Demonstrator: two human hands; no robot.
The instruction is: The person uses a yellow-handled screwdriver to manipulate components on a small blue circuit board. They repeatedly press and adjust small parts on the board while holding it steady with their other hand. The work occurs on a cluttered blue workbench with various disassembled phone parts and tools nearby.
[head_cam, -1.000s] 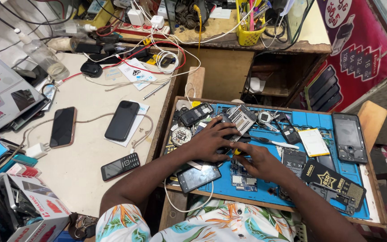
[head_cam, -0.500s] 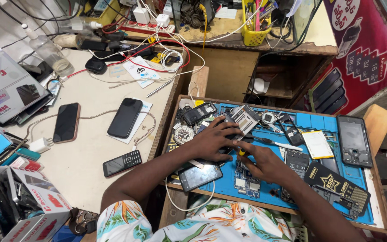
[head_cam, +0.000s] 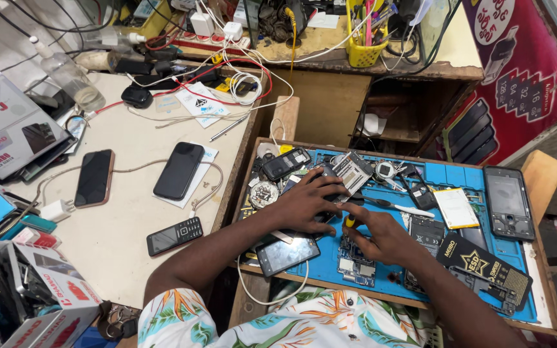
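My left hand (head_cam: 305, 203) lies flat on a dark phone part on the blue repair mat (head_cam: 449, 177), fingers spread, pressing it down. My right hand (head_cam: 381, 237) is just right of it, fingers pinched on a small screwdriver with a yellow handle (head_cam: 349, 221) whose tip points down at the part under my left hand. A green circuit board (head_cam: 354, 264) lies below both hands. A small phone with a lit screen (head_cam: 287, 254) rests at the mat's left edge, by my left wrist.
On the mat lie a white battery (head_cam: 457, 207), an opened phone frame (head_cam: 508, 201), a black and gold box (head_cam: 485, 267) and tweezers (head_cam: 398, 206). The white desk at left holds two smartphones (head_cam: 94, 178) (head_cam: 179, 170), a keypad phone (head_cam: 174, 236), cables and a plastic bottle (head_cam: 69, 74).
Both hands stay on the same spot on the mat. The view has shifted slightly; my right hand's fingers have closed in a little toward my left hand.
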